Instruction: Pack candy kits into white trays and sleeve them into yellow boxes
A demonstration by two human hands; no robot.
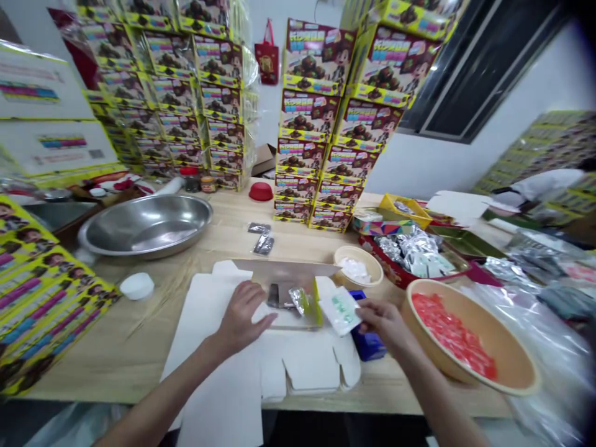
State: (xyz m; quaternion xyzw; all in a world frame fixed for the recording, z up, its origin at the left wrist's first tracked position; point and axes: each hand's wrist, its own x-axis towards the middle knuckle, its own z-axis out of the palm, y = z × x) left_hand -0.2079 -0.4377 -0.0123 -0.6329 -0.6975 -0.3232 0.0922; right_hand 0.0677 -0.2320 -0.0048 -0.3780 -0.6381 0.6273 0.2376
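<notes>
My right hand [384, 320] pinches a white packet with green print [341, 309] by its right edge, at the right end of an open cardboard box [286, 320]. Inside the box lie dark packets [279, 296] and a shiny silver and yellow-green packet [300, 302]. Over the box's left end is my left hand [244, 315], holding nothing, thumb stretched apart from the bent fingers. Whether its fingertips touch the box wall cannot be seen. Unfolded white flaps [316, 360] spread out toward me. Partly behind the white packet stands a blue box [372, 346].
To the right are a tan bowl of red packets [454, 335], a small bowl of white packets [356, 270] and a tray of silver packets [419, 251]. A steel basin [149, 226] sits left. Printed boxes [310, 115] are stacked behind. A person [542, 186] bends at far right.
</notes>
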